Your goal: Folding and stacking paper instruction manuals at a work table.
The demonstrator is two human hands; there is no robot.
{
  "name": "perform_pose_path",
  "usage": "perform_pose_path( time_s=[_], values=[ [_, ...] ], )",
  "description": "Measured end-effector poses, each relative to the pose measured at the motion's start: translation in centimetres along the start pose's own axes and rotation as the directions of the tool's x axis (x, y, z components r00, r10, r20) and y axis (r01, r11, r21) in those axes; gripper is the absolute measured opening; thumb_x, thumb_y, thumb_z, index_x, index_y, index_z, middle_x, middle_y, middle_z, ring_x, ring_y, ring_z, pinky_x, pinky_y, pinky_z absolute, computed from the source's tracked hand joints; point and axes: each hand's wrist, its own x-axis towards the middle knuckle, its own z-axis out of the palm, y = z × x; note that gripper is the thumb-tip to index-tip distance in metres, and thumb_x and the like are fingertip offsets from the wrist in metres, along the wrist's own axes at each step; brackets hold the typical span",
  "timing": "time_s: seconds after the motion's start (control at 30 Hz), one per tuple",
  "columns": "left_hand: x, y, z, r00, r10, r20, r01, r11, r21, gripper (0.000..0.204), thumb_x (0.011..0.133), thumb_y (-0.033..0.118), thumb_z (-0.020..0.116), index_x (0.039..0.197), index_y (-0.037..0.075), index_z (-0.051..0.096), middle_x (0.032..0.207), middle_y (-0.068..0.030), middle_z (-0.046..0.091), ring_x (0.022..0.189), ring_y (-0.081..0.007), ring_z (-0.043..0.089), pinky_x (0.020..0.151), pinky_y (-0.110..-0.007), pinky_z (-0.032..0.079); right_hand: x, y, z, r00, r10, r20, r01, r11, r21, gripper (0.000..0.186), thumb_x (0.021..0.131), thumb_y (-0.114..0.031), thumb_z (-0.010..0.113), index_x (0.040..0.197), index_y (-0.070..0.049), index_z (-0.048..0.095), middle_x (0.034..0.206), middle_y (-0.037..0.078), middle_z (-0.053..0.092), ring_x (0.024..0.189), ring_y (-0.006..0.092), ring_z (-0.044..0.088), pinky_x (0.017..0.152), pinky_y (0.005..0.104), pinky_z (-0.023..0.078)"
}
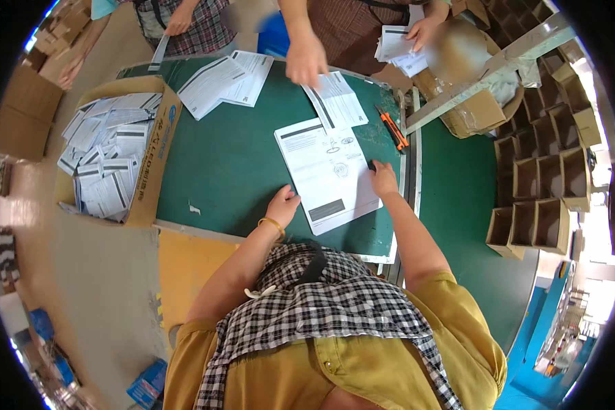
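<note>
A thick stack of printed sheets (318,184) lies on the green mat (219,171) in front of me, angled slightly. My left hand (283,202) has curled fingers against the stack's left edge. My right hand (383,179) grips the right edge. Just beyond, a co-worker's hand (306,65) reaches down to a smaller bundle of papers (338,102) overlapping the top of my stack. An orange and black cutter (391,128) lies to the right of the papers, near a metal rail.
An open cardboard box (150,184) of folded papers stands at left. Fanned papers (212,85) lie at the back. Two co-workers (348,34) (178,27) stand opposite, one holding papers (396,48). A metal post (485,68) and cardboard cubbies (540,178) are at right, beside another carton (475,113).
</note>
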Motion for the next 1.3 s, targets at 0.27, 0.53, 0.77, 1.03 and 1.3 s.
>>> perform_pose_path(
  time_s=[0.27, 0.53, 0.77, 1.03, 1.3],
  values=[
    [-2.4, 7.8, 1.8, 0.996, 0.023, -0.081, 0.005, 0.942, 0.335, 0.038, 0.078, 0.017, 0.056, 0.112, -0.001, 0.059, 0.098, -0.0213, 0.063, 0.093, -0.0329, 0.060, 0.083, -0.040, 0.046, -1.8, 0.9, 1.6, 0.982, -0.162, 0.092, 0.149, 0.980, 0.135, 0.048, 0.080, -0.014, 0.054, 0.126, -0.001, 0.051, 0.109, 0.028, 0.053, 0.097, 0.0425, 0.056, 0.088, 0.0442, 0.047],
    [-3.6, 8.0, 3.8, 0.966, 0.015, -0.259, 0.132, 0.831, 0.541, 0.060, 0.080, 0.024, 0.054, 0.131, -0.006, 0.044, 0.127, -0.0265, 0.047, 0.119, -0.0373, 0.044, 0.104, -0.040, 0.034, -1.7, 0.9, 0.8, 0.963, -0.216, 0.161, 0.187, 0.966, 0.177, 0.055, 0.080, -0.017, 0.055, 0.131, 0.000, 0.046, 0.111, 0.028, 0.050, 0.098, 0.0436, 0.055, 0.089, 0.0437, 0.046],
    [-4.3, 8.3, 4.3, 0.961, 0.053, -0.272, 0.123, 0.800, 0.588, 0.062, 0.083, 0.027, 0.052, 0.134, -0.006, 0.040, 0.131, -0.0252, 0.042, 0.120, -0.0390, 0.040, 0.104, -0.042, 0.032, -1.8, 0.3, 0.2, 0.958, -0.194, 0.212, 0.164, 0.975, 0.152, 0.060, 0.079, -0.017, 0.058, 0.133, 0.002, 0.042, 0.113, 0.027, 0.049, 0.099, 0.0425, 0.055, 0.090, 0.0421, 0.046],
    [-5.2, 9.4, 4.7, 0.972, -0.002, -0.233, 0.147, 0.780, 0.608, 0.070, 0.083, 0.028, 0.055, 0.139, -0.005, 0.031, 0.137, -0.0237, 0.035, 0.123, -0.0382, 0.037, 0.105, -0.042, 0.031, -2.0, 0.1, 0.1, 0.959, -0.201, 0.198, 0.184, 0.978, 0.098, 0.061, 0.078, -0.017, 0.059, 0.133, 0.002, 0.042, 0.114, 0.026, 0.048, 0.099, 0.0421, 0.055, 0.090, 0.0414, 0.046],
    [-5.2, 9.4, 5.6, 0.962, 0.036, -0.272, 0.152, 0.756, 0.637, 0.071, 0.082, 0.029, 0.060, 0.138, -0.004, 0.030, 0.139, -0.0225, 0.036, 0.126, -0.0373, 0.036, 0.104, -0.042, 0.033, -1.9, 0.0, 0.1, 0.957, -0.221, 0.186, 0.212, 0.975, 0.068, 0.060, 0.078, -0.018, 0.058, 0.133, 0.001, 0.043, 0.114, 0.027, 0.049, 0.100, 0.0421, 0.055, 0.090, 0.0423, 0.046]
  ],
)
